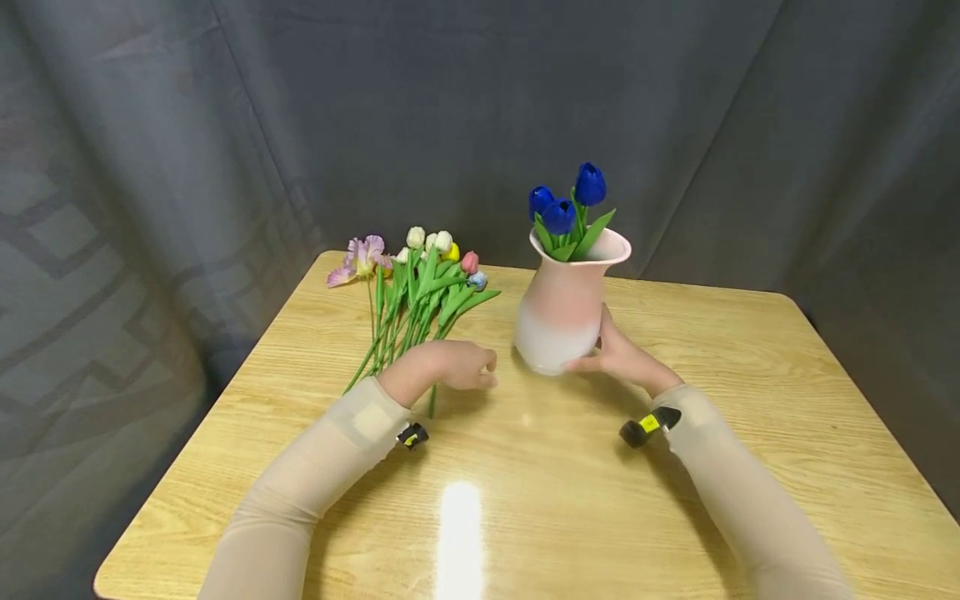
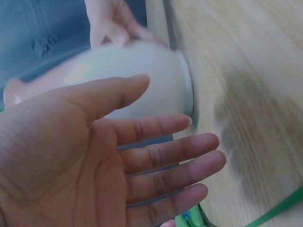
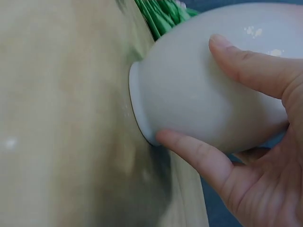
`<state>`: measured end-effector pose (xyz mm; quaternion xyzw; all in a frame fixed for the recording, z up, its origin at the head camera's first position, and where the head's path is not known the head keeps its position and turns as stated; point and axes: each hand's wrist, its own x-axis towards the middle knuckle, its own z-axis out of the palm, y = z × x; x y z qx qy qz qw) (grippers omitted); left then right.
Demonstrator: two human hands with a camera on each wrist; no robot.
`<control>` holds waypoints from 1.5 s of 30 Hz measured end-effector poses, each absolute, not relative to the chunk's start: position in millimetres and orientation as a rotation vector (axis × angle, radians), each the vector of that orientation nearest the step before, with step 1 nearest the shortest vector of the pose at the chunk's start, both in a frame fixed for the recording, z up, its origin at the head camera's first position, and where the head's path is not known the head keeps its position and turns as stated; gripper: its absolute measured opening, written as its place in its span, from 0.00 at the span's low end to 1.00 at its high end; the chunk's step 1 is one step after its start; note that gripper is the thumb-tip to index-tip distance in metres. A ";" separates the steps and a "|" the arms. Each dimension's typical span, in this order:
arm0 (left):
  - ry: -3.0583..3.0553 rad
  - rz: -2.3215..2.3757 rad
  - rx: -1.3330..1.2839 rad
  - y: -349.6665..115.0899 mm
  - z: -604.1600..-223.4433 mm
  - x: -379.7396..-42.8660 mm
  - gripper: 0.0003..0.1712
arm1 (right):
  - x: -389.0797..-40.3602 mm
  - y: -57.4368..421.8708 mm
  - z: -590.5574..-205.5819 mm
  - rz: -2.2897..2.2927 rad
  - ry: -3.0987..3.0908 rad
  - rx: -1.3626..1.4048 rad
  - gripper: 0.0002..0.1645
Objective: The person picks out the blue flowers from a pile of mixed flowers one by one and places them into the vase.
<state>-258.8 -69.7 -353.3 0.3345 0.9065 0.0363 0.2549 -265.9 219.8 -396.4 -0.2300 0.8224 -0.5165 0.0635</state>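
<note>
A pink-and-white vase with a flared rim stands right of the table's middle, holding several blue tulips with green leaves. My right hand grips the vase low on its right side. In the right wrist view, thumb and a finger lie spread on the white body of the vase, one fingertip right by the foot. My left hand is left of the vase, holding nothing. Its fingers are loosely extended in the left wrist view, with the vase behind them.
Left of the vase lies a bunch of artificial tulips, white, yellow, pink and light blue, with long green stems under my left wrist. A purple-pink iris-like flower lies at its left. Grey curtains surround the wooden table at back and sides.
</note>
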 end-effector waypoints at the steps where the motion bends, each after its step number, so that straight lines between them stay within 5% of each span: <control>1: 2.461 0.093 0.911 -69.7 -353.7 -259.0 0.24 | -273.2 218.8 -396.0 -1.567 2.466 -0.687 0.68; 12: 2.460 0.082 0.920 -68.0 -354.7 -259.8 0.24 | -321.8 212.5 -393.8 -1.652 2.424 -0.604 0.66; 21: 2.462 0.071 0.909 -68.1 -355.0 -260.0 0.23 | -315.0 204.8 -375.8 -1.664 2.346 -0.566 0.66; 29: 2.486 0.110 0.909 -69.1 -358.8 -262.3 0.23 | -316.4 214.3 -400.8 -1.533 2.512 -0.454 0.69; 36: 3.025 0.215 1.075 -77.9 -363.0 -273.2 0.18 | -287.9 230.7 -379.6 -1.150 2.896 -0.416 0.72; 45: 3.328 0.211 0.796 -89.3 -359.8 -285.1 0.41 | -252.5 245.8 -342.3 -0.715 3.287 -0.517 0.65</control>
